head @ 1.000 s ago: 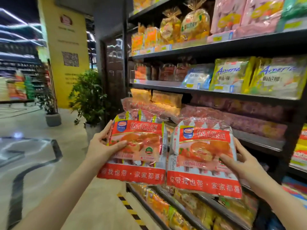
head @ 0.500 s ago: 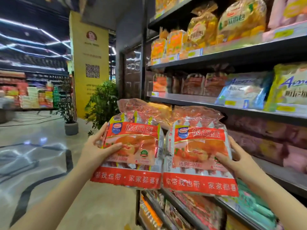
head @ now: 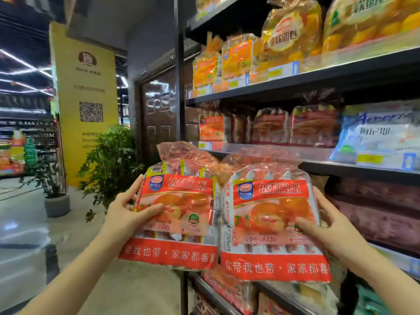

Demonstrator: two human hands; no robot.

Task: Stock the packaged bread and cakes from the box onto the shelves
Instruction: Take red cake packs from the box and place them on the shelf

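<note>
I hold two red-and-clear cake packs side by side in front of the shelving. My left hand (head: 127, 214) grips the left cake pack (head: 177, 214) at its left edge, thumb across the front. My right hand (head: 327, 226) grips the right cake pack (head: 270, 223) at its right edge, thumb on the front. Both packs are upright, just below and in front of the middle shelf (head: 272, 151). On that shelf stand similar red packs (head: 313, 126). The box is not in view.
The top shelf (head: 295, 80) carries orange bread bags (head: 236, 57). A blue-white pack (head: 377, 133) sits on the middle shelf at right. Lower shelves hold more packs. A potted plant (head: 113, 160) and a yellow pillar (head: 84, 98) stand left, across the aisle floor.
Both hands have lifted the two packs upward and nearer the middle shelf. My view has tilted up, so the upper shelves fill more of the frame.
</note>
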